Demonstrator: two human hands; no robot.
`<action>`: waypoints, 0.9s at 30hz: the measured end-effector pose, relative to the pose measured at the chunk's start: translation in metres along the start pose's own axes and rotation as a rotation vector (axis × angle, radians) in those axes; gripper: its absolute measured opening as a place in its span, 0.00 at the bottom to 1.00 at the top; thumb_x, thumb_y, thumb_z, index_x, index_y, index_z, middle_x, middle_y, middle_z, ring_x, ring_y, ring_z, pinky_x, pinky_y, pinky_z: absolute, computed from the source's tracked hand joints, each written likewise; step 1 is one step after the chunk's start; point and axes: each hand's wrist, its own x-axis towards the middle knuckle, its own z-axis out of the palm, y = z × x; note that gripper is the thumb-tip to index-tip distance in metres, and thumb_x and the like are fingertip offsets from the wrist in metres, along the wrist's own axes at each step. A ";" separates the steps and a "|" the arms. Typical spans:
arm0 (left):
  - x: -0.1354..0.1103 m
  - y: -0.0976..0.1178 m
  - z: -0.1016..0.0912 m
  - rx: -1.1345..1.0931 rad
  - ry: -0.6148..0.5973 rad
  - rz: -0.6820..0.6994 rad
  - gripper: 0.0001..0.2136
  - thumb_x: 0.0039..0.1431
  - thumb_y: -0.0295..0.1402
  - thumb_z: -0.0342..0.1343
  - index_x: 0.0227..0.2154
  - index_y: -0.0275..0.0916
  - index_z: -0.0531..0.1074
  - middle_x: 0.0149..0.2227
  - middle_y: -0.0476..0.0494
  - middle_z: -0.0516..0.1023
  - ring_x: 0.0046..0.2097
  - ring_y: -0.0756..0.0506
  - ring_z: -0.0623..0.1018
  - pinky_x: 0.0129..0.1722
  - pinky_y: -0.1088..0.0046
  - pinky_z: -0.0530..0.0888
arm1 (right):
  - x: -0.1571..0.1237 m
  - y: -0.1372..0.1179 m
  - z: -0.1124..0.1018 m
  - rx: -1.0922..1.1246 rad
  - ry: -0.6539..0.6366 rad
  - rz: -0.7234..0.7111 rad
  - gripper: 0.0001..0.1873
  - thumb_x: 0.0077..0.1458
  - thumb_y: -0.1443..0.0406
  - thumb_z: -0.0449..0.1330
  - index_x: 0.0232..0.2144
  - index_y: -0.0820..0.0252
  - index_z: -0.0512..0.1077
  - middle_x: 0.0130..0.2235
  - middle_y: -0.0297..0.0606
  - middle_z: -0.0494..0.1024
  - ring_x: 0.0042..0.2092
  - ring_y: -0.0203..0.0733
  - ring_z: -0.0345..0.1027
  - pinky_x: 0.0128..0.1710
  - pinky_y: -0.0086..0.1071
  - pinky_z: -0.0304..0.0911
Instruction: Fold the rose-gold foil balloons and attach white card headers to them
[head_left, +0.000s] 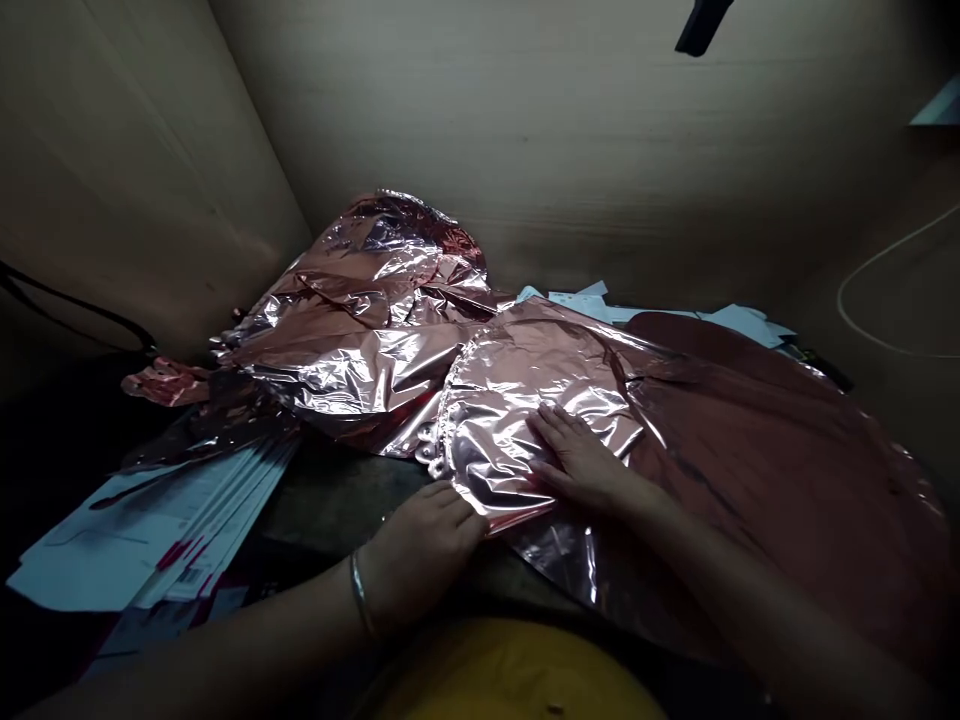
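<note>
Flat, shiny rose-gold foil balloon (517,385) material lies before me, wrinkled, with small rounded tabs along its left edge. My right hand (581,455) rests palm down on it, fingers stretched out. At its near left corner is my left hand (427,535), wearing a bangle (361,594) on the wrist. The left fingers are curled closed on the foil's edge; the fingertips are hidden. A large smooth section of the same foil (780,480) spreads to the right under my right forearm. Behind and to the left rises a crumpled heap of similar foil (360,310).
Fanned white printed card sleeves (172,530) lie at the left. More white papers (585,300) stick out behind the foil. Pale wooden panels (525,130) enclose the back and left. A yellow rounded surface (517,675) is at the bottom; a thin cable (862,330) hangs at right.
</note>
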 end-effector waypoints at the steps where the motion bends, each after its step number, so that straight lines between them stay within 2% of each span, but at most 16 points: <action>1: 0.005 0.001 -0.008 -0.090 0.010 -0.018 0.08 0.61 0.22 0.49 0.35 0.36 0.72 0.33 0.45 0.76 0.34 0.46 0.73 0.39 0.69 0.71 | -0.008 0.002 -0.009 0.095 0.015 -0.036 0.43 0.58 0.48 0.55 0.68 0.60 0.46 0.69 0.47 0.45 0.68 0.54 0.36 0.65 0.51 0.43; 3: 0.016 0.006 -0.025 -0.305 -0.006 -0.043 0.09 0.60 0.23 0.48 0.38 0.38 0.72 0.35 0.46 0.77 0.35 0.48 0.74 0.38 0.73 0.70 | -0.029 0.005 -0.026 0.240 0.033 -0.159 0.45 0.56 0.51 0.60 0.68 0.55 0.45 0.68 0.45 0.48 0.68 0.52 0.41 0.64 0.50 0.48; 5: 0.028 0.013 -0.035 -0.488 -0.070 -0.037 0.09 0.61 0.26 0.48 0.37 0.38 0.73 0.33 0.47 0.77 0.33 0.49 0.74 0.34 0.76 0.70 | -0.051 0.008 -0.035 0.249 0.054 -0.280 0.34 0.57 0.61 0.60 0.64 0.52 0.57 0.65 0.43 0.58 0.66 0.51 0.47 0.63 0.51 0.51; 7: 0.039 0.017 -0.038 -0.638 -0.165 0.005 0.07 0.61 0.32 0.51 0.36 0.37 0.74 0.31 0.47 0.77 0.31 0.50 0.74 0.32 0.77 0.70 | -0.072 0.010 -0.032 0.202 0.081 -0.307 0.22 0.58 0.69 0.55 0.54 0.53 0.71 0.58 0.43 0.70 0.62 0.50 0.57 0.60 0.51 0.57; 10: 0.052 0.010 -0.029 -0.808 -0.273 0.054 0.16 0.58 0.40 0.58 0.45 0.37 0.73 0.41 0.43 0.78 0.39 0.46 0.77 0.39 0.74 0.73 | -0.097 0.010 -0.013 0.218 0.105 -0.227 0.18 0.57 0.71 0.53 0.47 0.55 0.75 0.49 0.44 0.77 0.56 0.48 0.65 0.54 0.45 0.65; 12: 0.057 -0.003 -0.018 -0.775 -0.246 0.045 0.18 0.61 0.41 0.53 0.50 0.38 0.71 0.48 0.40 0.76 0.46 0.44 0.75 0.47 0.70 0.72 | -0.110 0.009 -0.003 0.247 0.131 -0.194 0.19 0.57 0.70 0.54 0.49 0.56 0.75 0.50 0.45 0.76 0.55 0.47 0.66 0.52 0.42 0.66; 14: 0.059 -0.017 -0.005 -0.664 -0.197 0.027 0.17 0.66 0.39 0.44 0.47 0.37 0.74 0.47 0.38 0.75 0.48 0.43 0.74 0.50 0.67 0.70 | -0.119 0.009 0.001 0.270 0.185 -0.152 0.18 0.57 0.69 0.54 0.48 0.55 0.75 0.51 0.46 0.75 0.53 0.47 0.68 0.50 0.41 0.67; 16: 0.059 -0.029 0.005 -0.647 -0.203 -0.020 0.20 0.68 0.39 0.40 0.44 0.36 0.76 0.45 0.39 0.77 0.47 0.43 0.74 0.51 0.66 0.69 | -0.122 0.010 0.002 0.326 0.217 -0.080 0.16 0.57 0.69 0.54 0.44 0.55 0.77 0.50 0.45 0.75 0.50 0.46 0.70 0.48 0.39 0.67; 19: 0.055 -0.043 0.012 -0.876 -0.226 -0.270 0.25 0.68 0.47 0.38 0.40 0.36 0.78 0.40 0.41 0.79 0.43 0.43 0.77 0.46 0.68 0.71 | -0.118 0.017 0.001 0.487 0.219 0.143 0.14 0.58 0.66 0.52 0.38 0.57 0.77 0.40 0.40 0.78 0.43 0.46 0.72 0.42 0.36 0.67; 21: 0.053 -0.051 0.015 -1.070 -0.140 -0.469 0.31 0.66 0.53 0.33 0.41 0.36 0.78 0.36 0.41 0.79 0.40 0.42 0.77 0.43 0.68 0.72 | -0.111 0.023 0.002 0.544 0.268 0.349 0.15 0.60 0.60 0.51 0.37 0.59 0.76 0.35 0.38 0.79 0.39 0.47 0.72 0.37 0.34 0.66; 22: 0.052 -0.054 0.017 -1.136 -0.086 -0.534 0.32 0.65 0.54 0.32 0.44 0.36 0.76 0.36 0.41 0.79 0.40 0.42 0.77 0.42 0.67 0.72 | -0.107 0.026 0.003 0.522 0.292 0.441 0.17 0.61 0.57 0.50 0.36 0.59 0.76 0.32 0.37 0.78 0.37 0.47 0.72 0.35 0.34 0.65; 24: 0.050 -0.057 0.020 -1.151 0.011 -0.618 0.29 0.63 0.54 0.41 0.56 0.37 0.67 0.33 0.44 0.77 0.38 0.43 0.77 0.39 0.68 0.72 | -0.097 0.030 0.003 0.392 0.306 0.571 0.19 0.60 0.53 0.50 0.32 0.58 0.74 0.28 0.36 0.77 0.34 0.46 0.71 0.33 0.33 0.61; 26: 0.048 -0.055 0.025 -1.011 0.071 -0.650 0.33 0.58 0.45 0.55 0.64 0.39 0.55 0.29 0.50 0.73 0.35 0.45 0.76 0.36 0.71 0.72 | -0.089 0.031 0.003 0.207 0.285 0.636 0.20 0.60 0.52 0.50 0.26 0.57 0.72 0.24 0.35 0.75 0.30 0.45 0.69 0.30 0.32 0.56; 27: 0.048 -0.052 0.027 -0.907 0.086 -0.644 0.36 0.55 0.39 0.58 0.65 0.40 0.51 0.28 0.52 0.72 0.33 0.46 0.75 0.35 0.72 0.71 | -0.086 0.030 0.002 0.115 0.273 0.645 0.20 0.61 0.53 0.49 0.24 0.57 0.70 0.24 0.35 0.75 0.29 0.44 0.69 0.29 0.32 0.54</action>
